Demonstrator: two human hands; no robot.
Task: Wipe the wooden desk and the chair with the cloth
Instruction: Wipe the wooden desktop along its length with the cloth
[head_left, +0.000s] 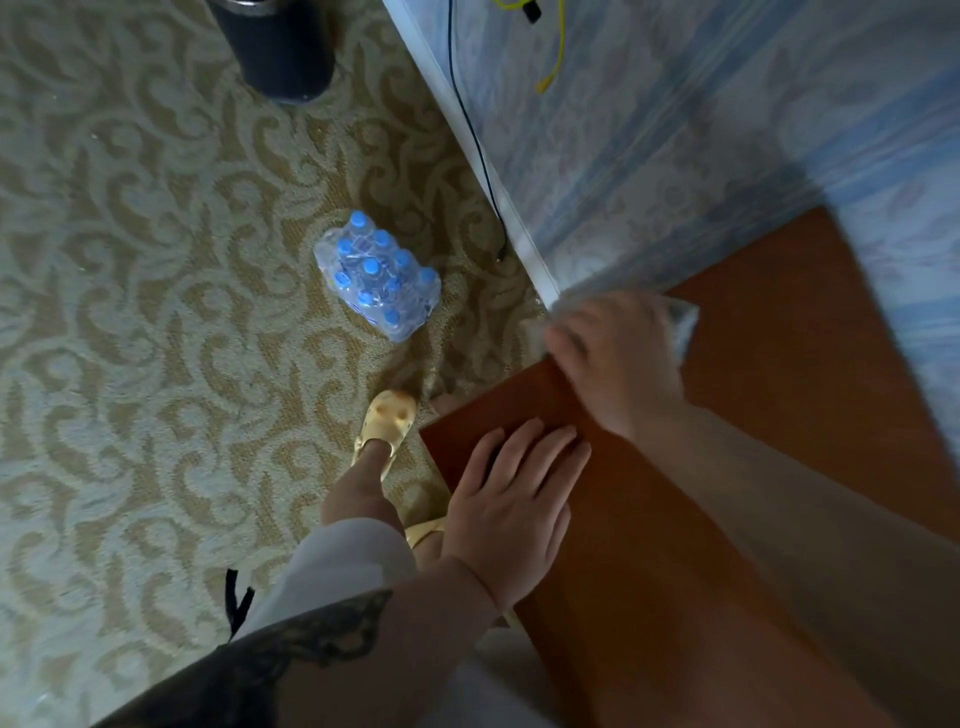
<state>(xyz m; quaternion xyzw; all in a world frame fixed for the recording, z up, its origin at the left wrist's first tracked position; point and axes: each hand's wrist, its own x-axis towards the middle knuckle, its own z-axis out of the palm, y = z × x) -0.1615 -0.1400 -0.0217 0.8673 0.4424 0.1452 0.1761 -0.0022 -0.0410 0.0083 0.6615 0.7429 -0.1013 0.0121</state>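
Observation:
The wooden desk (769, 374) fills the right of the head view, its reddish-brown top running from the lower middle to the wall. My left hand (511, 499) lies flat on the desk's near left corner with straight fingers. My right hand (618, 364) is blurred at the desk's far left edge by the wall and presses a pale cloth (683, 325) under its fingers. Only the cloth's edges show beside the hand. No chair is in view.
A shrink-wrapped pack of water bottles (376, 275) with blue caps lies on the patterned carpet left of the desk. A dark round bin (278, 47) stands at the top. A black cable (475, 135) and a yellow cable (556, 52) hang along the wall. My sandalled foot (387, 421) is by the desk corner.

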